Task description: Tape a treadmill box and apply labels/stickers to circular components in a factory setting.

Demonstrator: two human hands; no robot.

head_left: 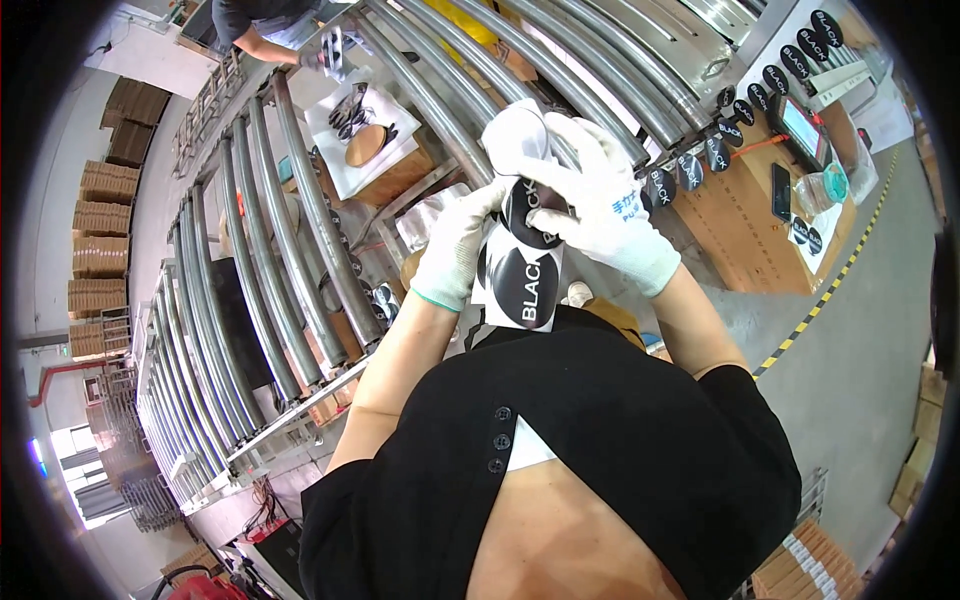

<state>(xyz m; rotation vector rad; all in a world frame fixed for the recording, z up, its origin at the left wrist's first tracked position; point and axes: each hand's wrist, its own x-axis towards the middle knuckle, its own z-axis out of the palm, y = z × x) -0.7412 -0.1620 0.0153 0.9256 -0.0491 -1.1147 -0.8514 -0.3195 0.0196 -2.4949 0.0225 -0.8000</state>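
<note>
Both my hands wear white knit gloves and are up in front of my chest. Between them is a strip of round black stickers [525,285] on white backing, hanging down toward my body. My left hand [452,245] grips the strip's left side. With thumb and fingers, my right hand [605,215] pinches at a black sticker higher on the strip, its fingertips overlapping the sticker's edge. A white rounded piece [516,138], perhaps the strip's rolled or curled part, rises above my fingers. Whether the pinched sticker is lifted off the backing cannot be made out.
Steel conveyor rollers [285,240] run on the left and ahead. More round black stickers [795,62] line an edge at the right, near a box [745,235] with a phone [781,190] and plastic jar [822,190]. A co-worker's gloved hand [333,52] is at the far left.
</note>
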